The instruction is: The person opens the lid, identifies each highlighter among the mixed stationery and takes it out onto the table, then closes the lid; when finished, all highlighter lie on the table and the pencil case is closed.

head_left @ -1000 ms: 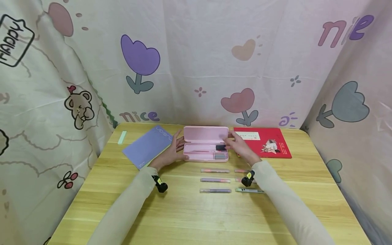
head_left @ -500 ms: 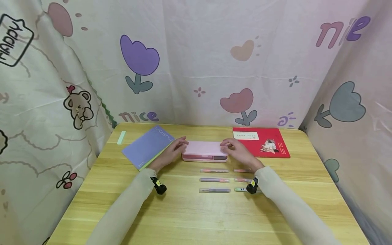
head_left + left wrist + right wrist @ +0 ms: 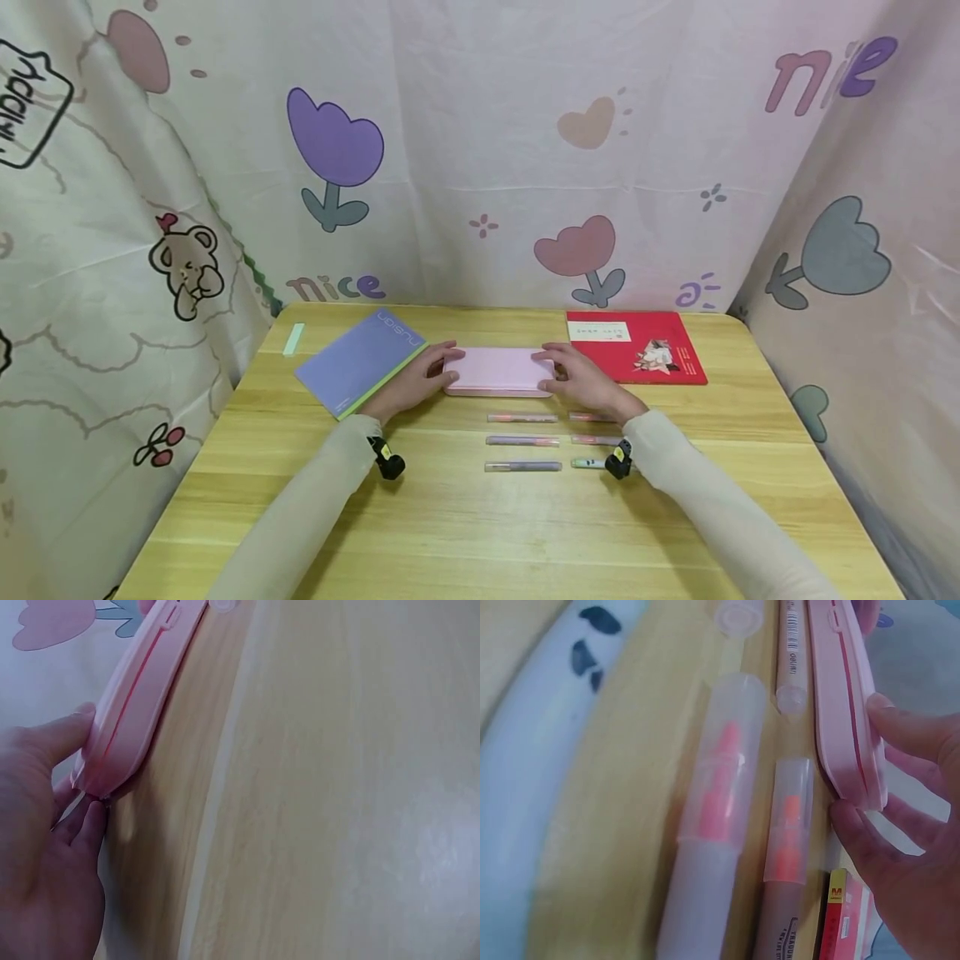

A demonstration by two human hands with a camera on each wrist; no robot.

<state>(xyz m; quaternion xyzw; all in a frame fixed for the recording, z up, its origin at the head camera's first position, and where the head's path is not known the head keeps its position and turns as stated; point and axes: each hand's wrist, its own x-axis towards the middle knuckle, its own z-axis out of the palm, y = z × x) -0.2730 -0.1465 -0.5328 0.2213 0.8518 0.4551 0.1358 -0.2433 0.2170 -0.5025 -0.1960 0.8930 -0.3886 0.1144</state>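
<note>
A pink pencil case [image 3: 498, 371] lies on the wooden table with its lid down. At its left end my left hand [image 3: 423, 379] grips it, thumb near the front corner and fingers over the back edge. My right hand [image 3: 581, 379] holds the right end in the same way. Seen from the left wrist, the thumb [image 3: 71, 731] presses the case's lid edge while other fingers curl round its end. The right wrist view shows a narrow seam along the side of the case [image 3: 847, 712], with fingers at both its lid and its base. The contents are hidden under the lid.
Several highlighters [image 3: 522, 442] with clear caps lie in two columns in front of the case, the right column partly under my right wrist. A blue-purple notebook [image 3: 360, 362] lies left, a red book [image 3: 667, 346] right. A pale green strip [image 3: 294, 340] sits far left.
The pencil case's lid has swung down from standing open, covering the black item and grey block inside. Both hands have come down with it and now hold its ends.
</note>
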